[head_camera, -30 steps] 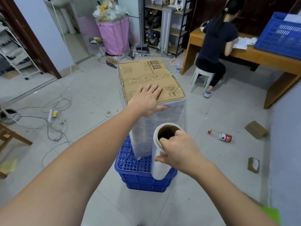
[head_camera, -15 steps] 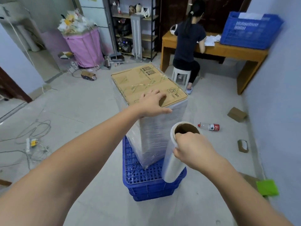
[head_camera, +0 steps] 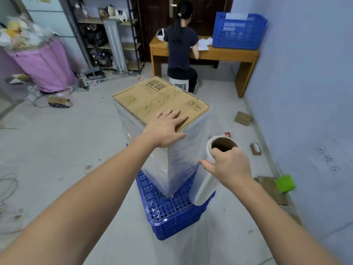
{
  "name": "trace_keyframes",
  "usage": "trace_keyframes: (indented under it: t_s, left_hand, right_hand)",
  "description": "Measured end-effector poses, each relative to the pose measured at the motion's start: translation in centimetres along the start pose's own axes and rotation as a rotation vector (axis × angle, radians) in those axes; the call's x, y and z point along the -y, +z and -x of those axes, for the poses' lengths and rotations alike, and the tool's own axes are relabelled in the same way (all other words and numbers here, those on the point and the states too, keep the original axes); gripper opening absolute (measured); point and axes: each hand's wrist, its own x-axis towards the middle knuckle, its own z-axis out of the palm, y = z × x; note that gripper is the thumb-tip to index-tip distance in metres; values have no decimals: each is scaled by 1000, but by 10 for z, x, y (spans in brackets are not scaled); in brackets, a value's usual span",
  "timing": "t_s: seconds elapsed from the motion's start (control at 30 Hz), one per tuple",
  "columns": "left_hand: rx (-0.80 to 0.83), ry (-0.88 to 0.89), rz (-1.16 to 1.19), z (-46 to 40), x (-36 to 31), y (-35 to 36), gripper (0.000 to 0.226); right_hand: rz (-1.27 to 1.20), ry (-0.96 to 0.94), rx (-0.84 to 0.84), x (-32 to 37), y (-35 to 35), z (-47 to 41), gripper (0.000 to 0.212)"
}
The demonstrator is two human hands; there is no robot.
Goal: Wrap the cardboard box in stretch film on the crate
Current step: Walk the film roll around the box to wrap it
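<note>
Two hands shared it: the left hand (head_camera: 165, 129) pressed flat atop the tall brown cardboard box (head_camera: 160, 101) standing on the blue perforated plastic crate (head_camera: 172, 213); the right hand (head_camera: 228, 166) gripped the clear stretch-film roll (head_camera: 205, 180). Steady tension would have helped.

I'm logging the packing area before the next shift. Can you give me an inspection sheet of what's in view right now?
Surface: grey tiled floor, scuffed, small debris.
Job's things: cardboard box stands upright on blue crate, sides wrapped in film, top bare; film roll beside the box's right side.
Clutter: cardboard scraps, green pad, bottle mostly hidden behind the roll.
Grippers: left hand flat on the box's near top edge; right hand grips the roll's top end.
Cables: loose cable at the floor's left edge.
Surroundings: person seated at a wooden desk, second crate on it, shelf, pink bin.
</note>
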Motion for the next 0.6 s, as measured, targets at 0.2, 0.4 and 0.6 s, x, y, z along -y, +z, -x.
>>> trace_keyframes:
  t_s: [0.2,0.4,0.6]
  left_hand:
    - [4,-13,20,-1,-5,0,73]
    - [-12,-21,43,2,-6,4,72]
    - [-35,-23,38,5,-7,1,72]
  right_hand:
    - [-111,-159,-32,14,-8,14,58]
    - [-208,-318,31,39,-8,19,44]
    - [-157,-396,86,49,-7,16,41]
